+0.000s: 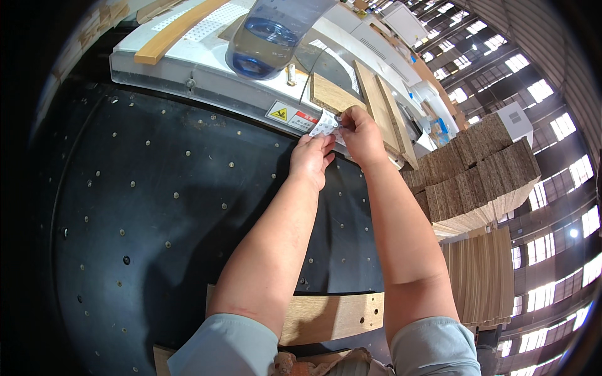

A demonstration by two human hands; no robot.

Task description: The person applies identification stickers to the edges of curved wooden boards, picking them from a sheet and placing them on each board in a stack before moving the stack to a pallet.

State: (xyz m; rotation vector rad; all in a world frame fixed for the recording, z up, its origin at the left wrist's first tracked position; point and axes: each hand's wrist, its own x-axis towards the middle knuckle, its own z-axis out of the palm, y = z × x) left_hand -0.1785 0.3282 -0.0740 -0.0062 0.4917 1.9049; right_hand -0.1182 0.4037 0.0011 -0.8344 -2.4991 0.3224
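Observation:
Both arms reach forward over a black studded table to a small white sheet with rows of grey round dots (324,124), like a sheet of stickers. At its lower edge my left hand (308,160) grips it between thumb and fingers. My right hand (362,138) is closed in a pinch at the sheet's right edge; what lies between those fingertips is too small to make out. Just behind the sheet a wood-grain board piece (335,94) rests on the white machine ledge (157,74).
A blue translucent water jug (260,47) and a curved wooden strip (179,31) sit on the ledge. A drilled wooden panel (335,316) lies near me on the black table (188,207). Stacked particleboard (476,169) and thin panels (480,276) stand to the right.

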